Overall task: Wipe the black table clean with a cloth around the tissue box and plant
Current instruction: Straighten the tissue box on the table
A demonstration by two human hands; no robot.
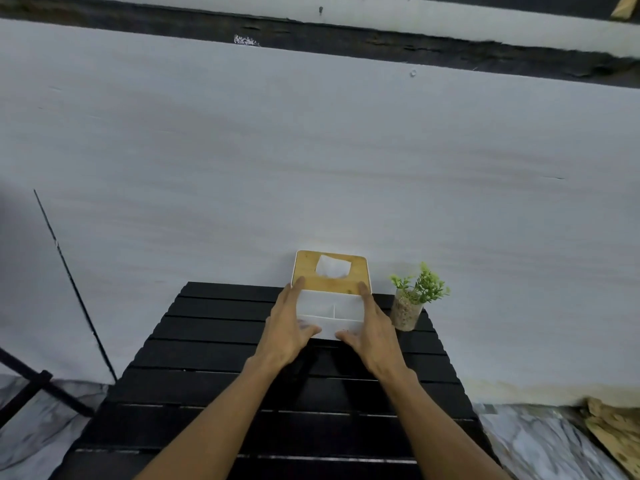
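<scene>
Bamboo-lidded tissue box (331,296) gripped by both hands (287,327), plant (414,299) just beside on black table (214,341).

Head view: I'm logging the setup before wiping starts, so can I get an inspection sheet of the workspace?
Surface: black slatted table, no dirt discernible.
Job's things: tissue box, bamboo lid, at far edge; plant in clear pot to its right; no cloth seen.
Clutter: nothing seen.
Grippers: left hand and right hand grip the box's sides.
Cables: thin dark line on wall, left; maybe a cable.
Surroundings: white wall, marble floor.
</scene>
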